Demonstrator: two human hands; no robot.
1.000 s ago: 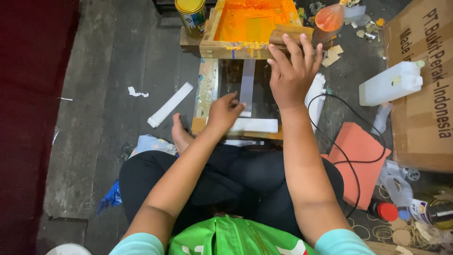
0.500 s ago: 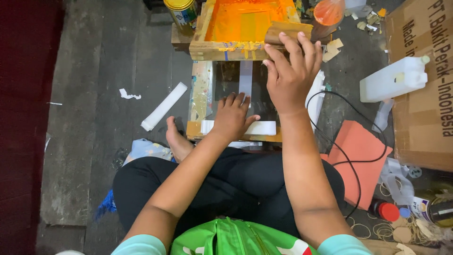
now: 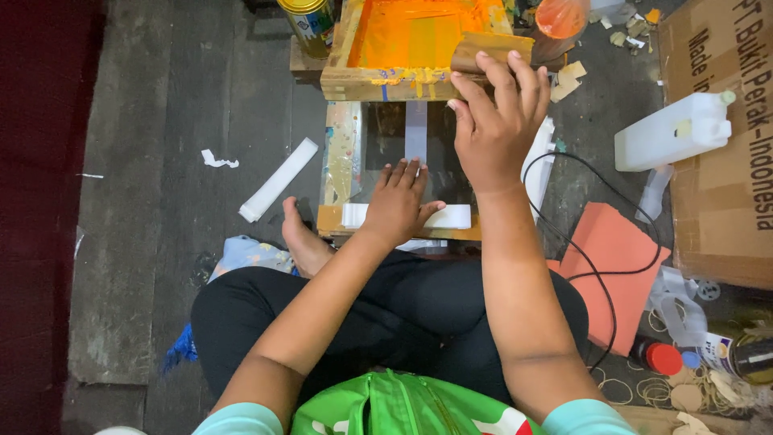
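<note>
A wooden screen-printing frame [image 3: 354, 82] coated in orange ink is lifted at the far end of a dark printing base [image 3: 386, 133]. My right hand [image 3: 493, 121] rests on the frame's near wooden edge beside a brown squeegee [image 3: 487, 50], fingers spread. Lower down, my left hand [image 3: 398, 201] lies flat, palm down, on a white strip [image 3: 451, 216] across the base's near edge. A second white strip [image 3: 415, 137] runs lengthwise on the base. I sit cross-legged on the floor with a bare foot [image 3: 304, 242] by the base.
A yellow-lidded can [image 3: 310, 22] stands left of the frame. A white strip [image 3: 278, 179] lies on the grey plank floor. To the right are a white jerrycan [image 3: 672, 130], a cardboard box [image 3: 725, 153], an orange sheet [image 3: 613, 266], a black cable [image 3: 592, 193] and small bottles [image 3: 660, 356].
My left hand has slid from the base's left side toward the middle and now lies flat on the white strip. My right hand stays on the frame's edge.
</note>
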